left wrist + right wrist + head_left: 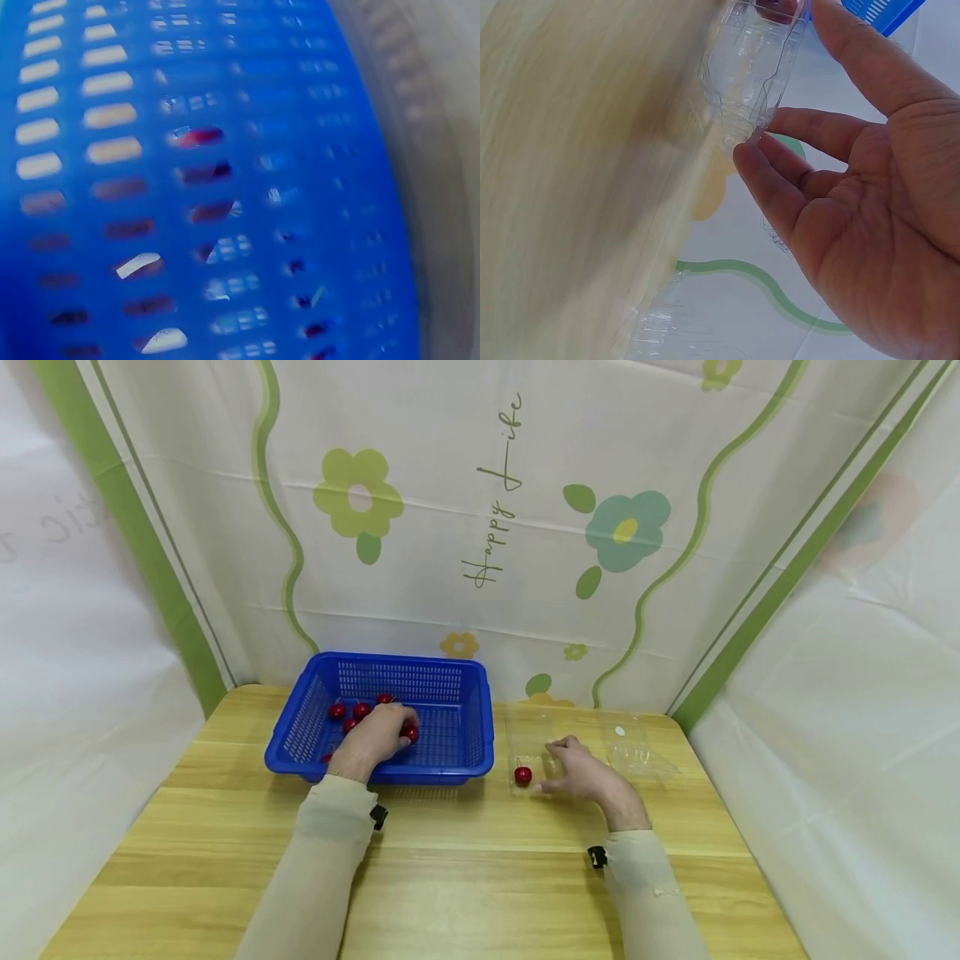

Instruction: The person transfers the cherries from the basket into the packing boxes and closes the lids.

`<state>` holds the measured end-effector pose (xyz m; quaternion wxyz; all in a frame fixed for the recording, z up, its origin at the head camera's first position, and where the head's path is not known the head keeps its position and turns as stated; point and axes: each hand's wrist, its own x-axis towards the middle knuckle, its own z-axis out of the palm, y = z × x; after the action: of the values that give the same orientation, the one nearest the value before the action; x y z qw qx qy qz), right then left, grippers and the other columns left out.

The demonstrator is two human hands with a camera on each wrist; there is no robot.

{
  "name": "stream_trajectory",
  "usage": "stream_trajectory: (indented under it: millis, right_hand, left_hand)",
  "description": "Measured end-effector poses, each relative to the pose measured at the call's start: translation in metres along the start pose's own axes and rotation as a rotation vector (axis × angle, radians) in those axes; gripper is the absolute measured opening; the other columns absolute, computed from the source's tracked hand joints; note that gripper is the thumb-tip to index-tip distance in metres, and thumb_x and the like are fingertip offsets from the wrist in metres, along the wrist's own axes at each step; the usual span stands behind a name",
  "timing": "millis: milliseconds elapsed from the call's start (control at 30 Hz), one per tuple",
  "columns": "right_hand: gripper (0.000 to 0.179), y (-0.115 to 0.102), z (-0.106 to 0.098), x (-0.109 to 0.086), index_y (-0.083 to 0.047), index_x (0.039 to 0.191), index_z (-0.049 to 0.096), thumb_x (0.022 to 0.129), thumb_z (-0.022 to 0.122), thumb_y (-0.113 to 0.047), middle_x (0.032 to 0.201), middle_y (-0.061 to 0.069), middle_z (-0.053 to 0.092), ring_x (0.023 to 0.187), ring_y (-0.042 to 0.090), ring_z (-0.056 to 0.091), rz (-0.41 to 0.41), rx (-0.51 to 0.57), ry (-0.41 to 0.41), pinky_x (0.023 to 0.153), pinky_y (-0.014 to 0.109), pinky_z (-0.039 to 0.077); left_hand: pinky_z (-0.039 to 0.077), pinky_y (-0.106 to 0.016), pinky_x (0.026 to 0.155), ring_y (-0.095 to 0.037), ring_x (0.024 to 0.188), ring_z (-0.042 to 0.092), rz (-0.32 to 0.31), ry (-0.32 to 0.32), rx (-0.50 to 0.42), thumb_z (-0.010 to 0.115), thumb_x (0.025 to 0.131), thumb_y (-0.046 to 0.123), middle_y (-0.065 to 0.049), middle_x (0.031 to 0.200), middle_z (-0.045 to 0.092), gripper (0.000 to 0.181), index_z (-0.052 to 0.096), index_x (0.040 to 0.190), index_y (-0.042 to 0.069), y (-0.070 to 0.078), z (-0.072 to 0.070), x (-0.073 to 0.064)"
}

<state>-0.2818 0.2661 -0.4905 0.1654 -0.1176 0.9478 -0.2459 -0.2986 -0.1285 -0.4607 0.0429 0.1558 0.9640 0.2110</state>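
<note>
My left hand (381, 731) reaches into a blue plastic basket (480, 714) and pinches a red cherry (409, 733) between thumb and fingers. Several more cherries (337, 712) lie around that hand in the basket's left half. On the right, my right hand (581, 770) holds the side of a clear plastic clamshell box (746, 67) with thumb and fingertips. One cherry (522, 775) with a stem sits inside this box, whose lid stands open toward the back. The left wrist view shows only the slotted basket wall (247, 187), which hides the left hand.
A second clear plastic box (637, 760) lies open on the right part of the wooden table (465, 877). Behind the table hangs a white curtain (435, 577) with flower prints, and further curtains close in both sides.
</note>
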Motion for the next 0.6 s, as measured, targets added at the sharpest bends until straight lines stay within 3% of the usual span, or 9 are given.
stream_trajectory:
  millis: [300, 600]
  right_hand:
    - [0.094, -0.001, 0.0, -0.001, 0.005, 0.176, 0.045, 0.104, 0.093, -0.031, 0.179, 0.032, 0.044, 0.168, 0.057, 0.044, -0.003, 0.002, 0.001, 0.139, 0.071, 0.043]
    - [0.095, -0.001, 0.0, -0.001, 0.006, 0.176, 0.044, 0.104, 0.093, -0.03, 0.179, 0.033, 0.043, 0.168, 0.058, 0.043, -0.006, 0.008, -0.001, 0.139, 0.072, 0.042]
  left_hand:
    - [0.061, -0.058, 0.125, -0.039, 0.139, 0.072, 0.027, -0.005, -0.02, 0.079, 0.111, 0.002, -0.02, 0.144, 0.08, 0.026, 0.081, 0.136, 0.002, 0.022, 0.001, 0.002]
    - [0.065, -0.053, 0.121, -0.036, 0.132, 0.075, 0.082, 0.023, 0.011, 0.079, 0.111, 0.002, -0.017, 0.137, 0.08, 0.025, 0.082, 0.135, 0.003, 0.044, 0.001, 0.006]
